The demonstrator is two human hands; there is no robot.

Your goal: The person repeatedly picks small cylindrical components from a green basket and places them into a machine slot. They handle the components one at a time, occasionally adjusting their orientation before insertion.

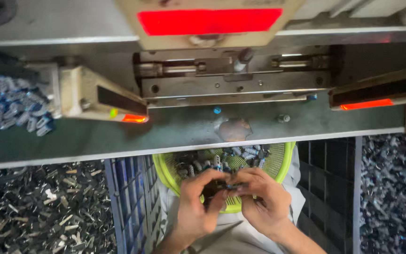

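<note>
Hands first, since that's where the action is in the head view: left hand (198, 204) and right hand (259, 200) meet right over the near rim of a yellow-green mesh basket (165, 171) sitting in the person's lap. Both are curled in, fingertips pressed together around a small dark part (224, 187), so each hand is pinching it from its own side. The part is mostly buried under the fingers; can't tell what it is beyond dark and small.

Inside the basket there's a heap of little grey and blue-tipped pieces (240, 153), just past the fingertips.

Above that runs a green-grey bench top (71, 141) with a metal press fixture (233, 84) in the middle and a glowing red panel (210, 21) over it. Two beige arms with orange lights flank it, left one (95, 96) and right one (377, 91). A worn round patch (234, 129) sits on the bench.

Far left on the bench is a pile of blue-grey parts (10, 101). Below, a bin of metal scraps (38, 207) on the left, and a dark bin of grey parts (393, 188) on the right.
</note>
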